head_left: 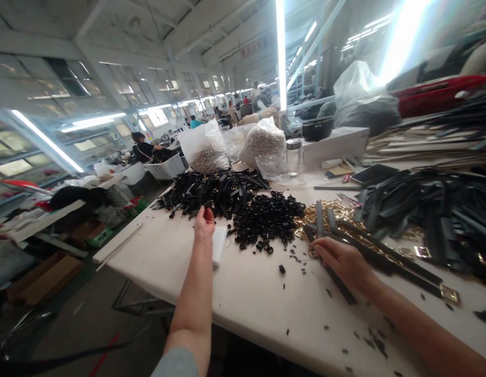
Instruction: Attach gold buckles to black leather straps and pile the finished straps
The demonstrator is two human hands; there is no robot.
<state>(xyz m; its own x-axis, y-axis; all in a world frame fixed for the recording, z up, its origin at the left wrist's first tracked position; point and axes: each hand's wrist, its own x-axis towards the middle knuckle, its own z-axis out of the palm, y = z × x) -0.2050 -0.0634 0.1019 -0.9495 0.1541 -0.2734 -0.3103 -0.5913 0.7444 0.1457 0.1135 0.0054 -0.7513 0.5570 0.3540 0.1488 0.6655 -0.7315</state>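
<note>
My left hand [204, 221] reaches out to the near edge of a heap of black strap pieces [213, 191], its fingers closed on one dark piece. Beside that wrist lies a small white block [219, 243]. My right hand [342, 260] rests on the white table [246, 293], fingers curled over a long black strap [340, 283] next to a pile of gold buckles [337, 212]. A mound of small black rings [266, 214] lies between the two hands. Straps with gold buckles [449, 293] stretch away to the right.
Two clear bags of small parts [205, 146] and a glass jar [293, 156] stand at the back of the table. A large stack of black straps [434, 204] fills the right side. Other people work at tables [143, 149] far left. The table edge drops to the floor [89, 319].
</note>
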